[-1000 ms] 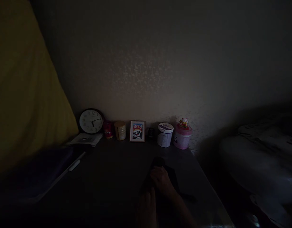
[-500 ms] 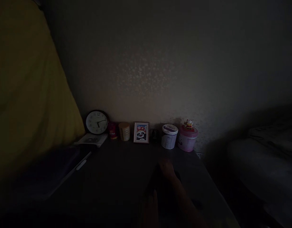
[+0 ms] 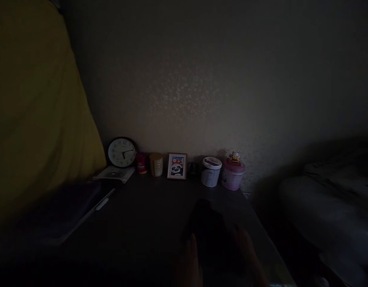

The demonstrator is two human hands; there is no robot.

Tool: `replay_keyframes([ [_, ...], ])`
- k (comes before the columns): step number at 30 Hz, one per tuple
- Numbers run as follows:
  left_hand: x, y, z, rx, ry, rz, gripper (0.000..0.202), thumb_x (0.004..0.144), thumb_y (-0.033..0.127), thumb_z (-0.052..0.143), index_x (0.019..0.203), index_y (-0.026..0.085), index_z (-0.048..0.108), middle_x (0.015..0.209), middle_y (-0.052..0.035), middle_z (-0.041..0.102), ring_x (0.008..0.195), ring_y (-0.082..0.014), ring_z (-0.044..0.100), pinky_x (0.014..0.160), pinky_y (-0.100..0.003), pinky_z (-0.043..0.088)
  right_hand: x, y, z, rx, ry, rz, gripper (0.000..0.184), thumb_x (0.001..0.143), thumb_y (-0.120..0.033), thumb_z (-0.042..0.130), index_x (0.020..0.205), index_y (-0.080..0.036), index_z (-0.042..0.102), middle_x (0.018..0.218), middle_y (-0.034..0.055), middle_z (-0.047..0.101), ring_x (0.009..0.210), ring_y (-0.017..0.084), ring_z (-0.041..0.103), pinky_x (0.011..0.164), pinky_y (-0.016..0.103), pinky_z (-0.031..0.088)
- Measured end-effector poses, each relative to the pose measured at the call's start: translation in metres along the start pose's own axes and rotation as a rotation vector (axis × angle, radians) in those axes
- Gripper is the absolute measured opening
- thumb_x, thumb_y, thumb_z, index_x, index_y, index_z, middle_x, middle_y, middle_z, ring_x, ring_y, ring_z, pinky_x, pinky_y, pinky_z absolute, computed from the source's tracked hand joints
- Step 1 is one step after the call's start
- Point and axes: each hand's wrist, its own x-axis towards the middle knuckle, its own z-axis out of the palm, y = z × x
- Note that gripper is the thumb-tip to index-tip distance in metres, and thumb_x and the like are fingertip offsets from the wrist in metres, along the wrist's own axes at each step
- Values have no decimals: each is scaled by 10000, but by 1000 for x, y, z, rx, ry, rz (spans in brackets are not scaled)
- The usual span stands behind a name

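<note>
The room is very dark. A flat dark object (image 3: 208,231), which I cannot make out, lies on the grey desk (image 3: 148,215) in front of me. My left hand (image 3: 189,259) lies at its left side with the fingers stretched forward. My right hand (image 3: 246,251) lies at its right side, fingers also stretched out and dimly seen. Neither hand visibly grips anything.
Along the wall stand a round clock (image 3: 122,152), a red jar (image 3: 141,163), a yellow tin (image 3: 156,164), a framed panda picture (image 3: 177,166), a white tub (image 3: 211,172) and a pink tub (image 3: 232,174) with a small figurine on top. A booklet (image 3: 113,174) and a dark laptop-like slab (image 3: 67,211) lie on the left beside a yellow curtain (image 3: 37,119). Bedding (image 3: 327,207) is on the right.
My right hand has drawn back from on top of the dark object to its right side. My left hand has stayed at its left. The view shifted slightly.
</note>
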Motion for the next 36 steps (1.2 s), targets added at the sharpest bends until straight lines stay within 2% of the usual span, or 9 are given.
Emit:
replay_keyframes([
  [2, 0, 0, -2, -9, 9, 20, 683, 751, 38, 414, 1364, 193, 157, 1391, -112, 334, 1176, -220, 449, 925, -317, 410, -10, 1, -3, 37, -4, 26, 370, 753, -355, 359, 871, -165, 653, 894, 116, 668, 774, 214, 618, 650, 276, 441],
  [5, -1, 1, -4, -16, 16, 16, 672, 758, 55, 416, 1364, 199, 163, 1395, -98, 334, 1224, -240, 388, 972, -356, 366, -19, -10, -10, 163, -62, 29, 385, 752, -410, 370, 863, -189, 665, 884, 94, 679, 780, 216, 621, 648, 272, 448],
  [9, -3, -2, -7, -28, -5, 45, 657, 769, 54, 382, 1370, 175, 146, 1396, -114, 328, 1198, -230, 420, 947, -328, 388, -29, -26, -17, 240, -143, 21, 441, 777, -471, 355, 900, -186, 668, 889, 83, 684, 775, 213, 622, 631, 265, 454],
  [14, -3, -8, -6, -45, 22, 108, 657, 777, 130, 410, 1376, 162, 141, 1389, -123, 340, 1215, -261, 392, 977, -374, 354, -35, -25, -11, 62, -25, -3, 381, 787, -361, 359, 944, -197, 665, 956, 95, 670, 877, 216, 608, 726, 268, 447],
  [18, -5, -8, -13, -63, -21, 113, 639, 796, 140, 389, 1379, 143, 126, 1404, -129, 309, 1233, -218, 380, 993, -317, 339, -31, -22, -7, 13, -75, -70, 312, 755, -300, 418, 890, -216, 685, 943, 92, 678, 867, 219, 609, 729, 266, 440],
  [22, -4, -9, -21, -76, -40, 98, 616, 809, 160, 386, 1377, 124, 150, 1412, -118, 295, 1280, -217, 304, 1035, -320, 284, -25, -26, -5, 131, -91, 30, 435, 786, -425, 340, 838, -165, 686, 845, 90, 690, 774, 216, 622, 630, 256, 444],
  [26, -1, -14, -21, -87, -52, 102, 622, 810, 185, 394, 1376, 108, 149, 1414, -115, 291, 1285, -210, 294, 1044, -307, 271, -20, -33, -5, 263, -109, 77, 536, 743, -531, 344, 785, -125, 692, 765, 88, 690, 766, 241, 622, 591, 259, 441],
  [30, 0, -18, -19, -80, -42, 105, 624, 793, 180, 404, 1372, 114, 182, 1402, -124, 314, 1277, -222, 311, 1037, -317, 287, -14, -37, -5, 349, -97, 74, 549, 740, -548, 358, 845, -125, 691, 834, 93, 690, 798, 232, 624, 653, 262, 455],
  [36, -1, -18, -14, -47, 12, 138, 621, 789, 165, 387, 1372, 119, 178, 1407, -126, 303, 1286, -237, 287, 1049, -351, 259, 2, -42, 4, 363, -33, 35, 538, 717, -548, 386, 826, -123, 696, 859, 114, 688, 833, 252, 621, 721, 305, 465],
])
